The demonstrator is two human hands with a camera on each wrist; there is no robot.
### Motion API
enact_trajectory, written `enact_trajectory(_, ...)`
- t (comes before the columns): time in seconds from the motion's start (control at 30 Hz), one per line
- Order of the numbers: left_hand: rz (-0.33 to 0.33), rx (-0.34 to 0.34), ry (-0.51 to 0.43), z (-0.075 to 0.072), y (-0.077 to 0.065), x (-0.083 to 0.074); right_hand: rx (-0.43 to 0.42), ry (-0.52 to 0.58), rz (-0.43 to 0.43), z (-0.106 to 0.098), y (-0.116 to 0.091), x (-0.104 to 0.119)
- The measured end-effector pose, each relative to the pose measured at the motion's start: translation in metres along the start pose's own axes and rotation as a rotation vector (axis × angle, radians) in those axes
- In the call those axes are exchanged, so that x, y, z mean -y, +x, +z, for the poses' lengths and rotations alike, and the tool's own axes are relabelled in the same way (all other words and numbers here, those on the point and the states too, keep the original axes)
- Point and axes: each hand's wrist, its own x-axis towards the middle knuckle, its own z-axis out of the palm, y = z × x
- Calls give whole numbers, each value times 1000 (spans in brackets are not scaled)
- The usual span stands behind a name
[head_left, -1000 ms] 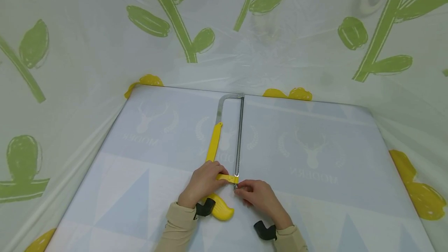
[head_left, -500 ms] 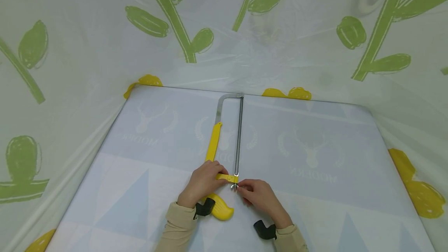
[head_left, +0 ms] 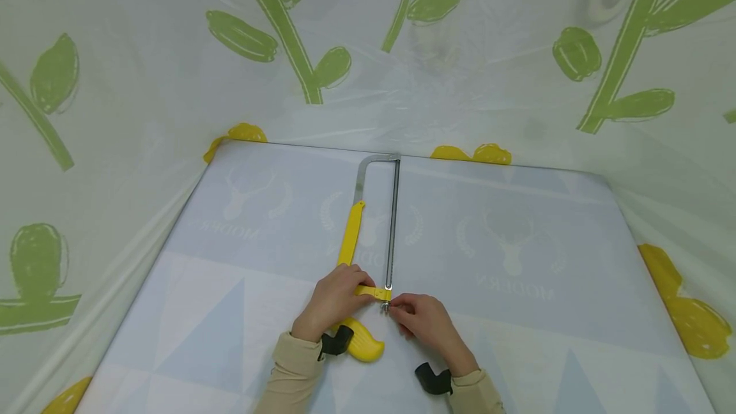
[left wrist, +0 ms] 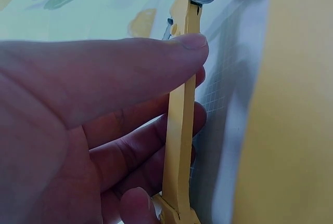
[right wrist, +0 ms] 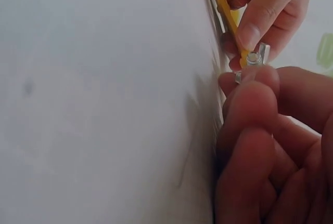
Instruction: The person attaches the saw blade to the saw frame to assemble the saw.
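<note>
A hacksaw (head_left: 352, 235) with a yellow and grey frame lies on the covered table, its blade (head_left: 393, 222) on the right side. My left hand (head_left: 336, 299) grips the yellow frame near the handle (head_left: 365, 342). In the left wrist view its thumb (left wrist: 182, 52) presses one face of the yellow crosspiece (left wrist: 181, 141), with the fingers behind. My right hand (head_left: 422, 321) is at the near end of the blade, where its curled fingertips pinch a silver wing nut (right wrist: 264, 52) on a threaded bolt (right wrist: 253, 57). Those fingers partly hide the nut in the right wrist view.
A patterned cloth covers the table (head_left: 517, 312). Behind it hangs a pale sheet (head_left: 489, 82) printed with green leaves and yellow shapes. Black mounts (head_left: 434, 379) sit at both wrists. The saw's far end reaches almost to the table's back edge.
My right fingertips have drawn slightly right from where they covered the wing nut, which has turned, its wings now at a different angle. My left hand and the hacksaw have stayed put.
</note>
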Motion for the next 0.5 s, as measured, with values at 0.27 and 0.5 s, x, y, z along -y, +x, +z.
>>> enact_trajectory(0.27,2,1,0,0,0,0,-38,32,14,2,-1,3)
enact_trajectory(0.5,-1,2,-14,1,0,1,0,13,11,-1,-2,4)
